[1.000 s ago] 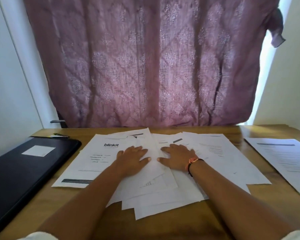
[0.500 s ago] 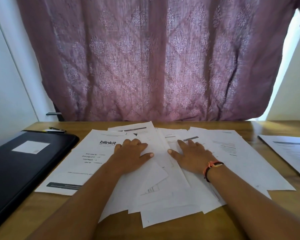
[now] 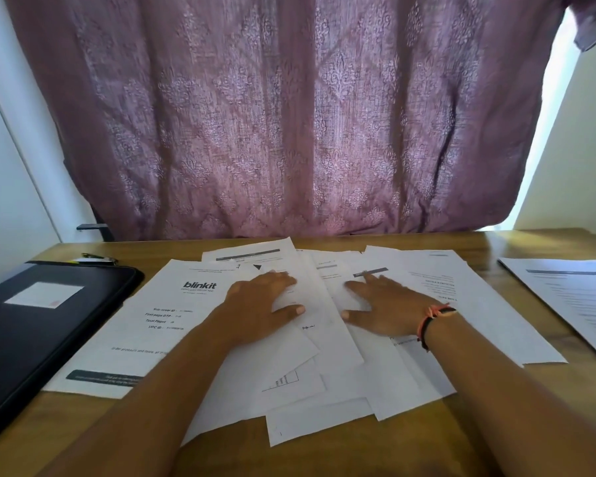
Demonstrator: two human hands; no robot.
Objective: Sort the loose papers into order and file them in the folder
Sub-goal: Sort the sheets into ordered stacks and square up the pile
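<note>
1. Hands sit wider apart than a moment ago, and the loose papers (image 3: 327, 342) are fanned out further.
2. Palms down: left hand (image 3: 260, 304) and right hand (image 3: 389, 311) lie flat with straight fingers, pressing the sheets and gripping nothing.
3. Papers overlap mid-table (image 3: 324, 456); the closed black folder (image 3: 49, 332) lies just left.
4. Separate sheet (image 3: 572, 301) lies far right.

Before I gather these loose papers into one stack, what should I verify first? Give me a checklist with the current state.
1. Hands free: left hand and right hand lie flat on the papers, gripping nothing: ok.
2. Papers squared: they lie fanned and overlapping: not ok.
3. All sheets together: a lone sheet lies apart at the far right: not ok.
4. Folder ready: the black folder lies closed on the left: not ok.
5. Page order: print too small to read: cannot tell.
</note>
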